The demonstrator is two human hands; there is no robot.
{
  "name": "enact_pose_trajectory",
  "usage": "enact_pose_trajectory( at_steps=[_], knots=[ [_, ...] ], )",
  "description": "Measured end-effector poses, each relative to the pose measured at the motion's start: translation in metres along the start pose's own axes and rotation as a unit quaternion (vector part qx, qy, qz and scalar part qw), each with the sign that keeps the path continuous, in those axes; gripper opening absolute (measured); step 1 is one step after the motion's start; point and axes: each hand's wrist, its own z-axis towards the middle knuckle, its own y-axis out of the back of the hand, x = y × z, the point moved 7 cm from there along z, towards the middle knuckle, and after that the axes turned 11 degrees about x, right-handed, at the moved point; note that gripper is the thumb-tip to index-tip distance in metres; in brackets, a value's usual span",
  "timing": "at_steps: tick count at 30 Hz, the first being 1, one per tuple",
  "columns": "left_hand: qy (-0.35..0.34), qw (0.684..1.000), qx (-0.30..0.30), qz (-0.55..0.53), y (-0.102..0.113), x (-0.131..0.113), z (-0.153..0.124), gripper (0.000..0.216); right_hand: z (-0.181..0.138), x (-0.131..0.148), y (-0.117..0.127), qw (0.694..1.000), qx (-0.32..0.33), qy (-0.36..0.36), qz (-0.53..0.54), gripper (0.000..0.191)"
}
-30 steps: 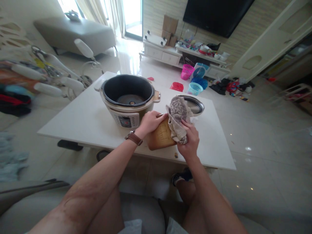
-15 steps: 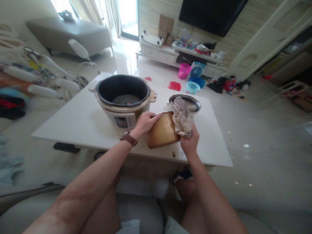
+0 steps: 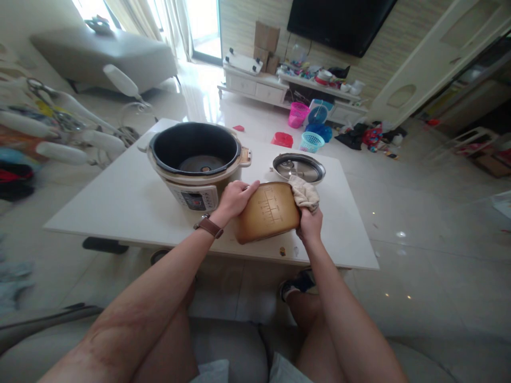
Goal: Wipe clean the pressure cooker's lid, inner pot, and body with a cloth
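Head view: your left hand (image 3: 235, 200) grips the tilted pot (image 3: 268, 214); your right hand (image 3: 310, 225) holds cloth (image 3: 305, 193) at its edge. Pot could slip if left grip loosens.

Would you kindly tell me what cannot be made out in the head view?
In the head view:
Pot: inside, hidden by its near wall.
Right hand: fingertips, hidden by pot or cloth.
Control panel: lettering, too small and blurred.
Television: top, cut off by the picture's upper edge.

Smooth metal pot (image 3: 273, 210); rumpled cloth (image 3: 305, 194); glossy floor (image 3: 415, 218)
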Motion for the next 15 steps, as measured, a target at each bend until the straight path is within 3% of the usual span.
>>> enact_pose_trajectory(
  at_steps=[3, 5, 10, 15],
  knots=[
    [-0.005, 1.0, 0.001, 0.001, 0.002, -0.001, -0.001, 0.066, 0.002, -0.021, 0.001, 0.997, -0.013, -0.066, 0.044, 0.039],
    [-0.006, 1.0, -0.001, 0.005, 0.003, -0.002, -0.002, 0.066, 0.001, -0.022, 0.0, 0.997, -0.007, -0.065, 0.042, 0.04],
    [-0.012, 1.0, -0.005, 0.017, 0.005, -0.002, -0.003, 0.068, -0.009, 0.011, -0.006, 0.999, 0.021, 0.035, -0.033, 0.031],
    [-0.005, 1.0, -0.003, 0.024, 0.004, -0.003, -0.004, 0.07, -0.028, 0.049, -0.015, 0.979, 0.063, 0.141, -0.132, 0.028]
  ],
)
